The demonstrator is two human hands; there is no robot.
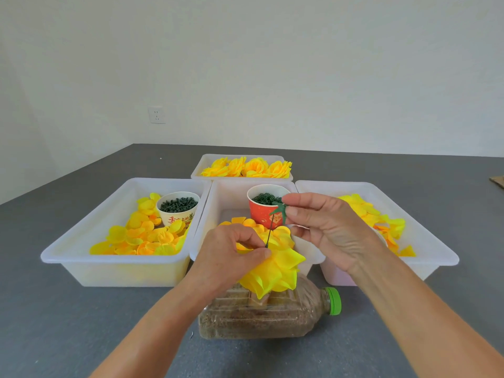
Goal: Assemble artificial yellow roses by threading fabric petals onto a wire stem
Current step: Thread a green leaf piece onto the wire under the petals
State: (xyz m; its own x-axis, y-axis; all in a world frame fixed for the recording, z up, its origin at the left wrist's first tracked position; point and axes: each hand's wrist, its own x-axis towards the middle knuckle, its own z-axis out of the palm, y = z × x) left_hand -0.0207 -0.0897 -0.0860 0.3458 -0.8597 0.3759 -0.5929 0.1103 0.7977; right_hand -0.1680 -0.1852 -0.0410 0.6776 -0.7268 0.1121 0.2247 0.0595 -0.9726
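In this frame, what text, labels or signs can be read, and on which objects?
White paper cup: red Chinese print, "舌尖上的" readable; the last character is cut off.
Red paper cup: heart emblem with characters, too blurred to read.
Plastic bottle: no label visible.
Nothing else legible.

front: bottle (261, 315) lying on surface (68, 323), just below the hands | beyond: three trays (120, 268) side by side, gaps between them slim | middle tray: red cup (263, 214) upright | left tray: white cup (177, 211) | free: bare surface left and right of bottle
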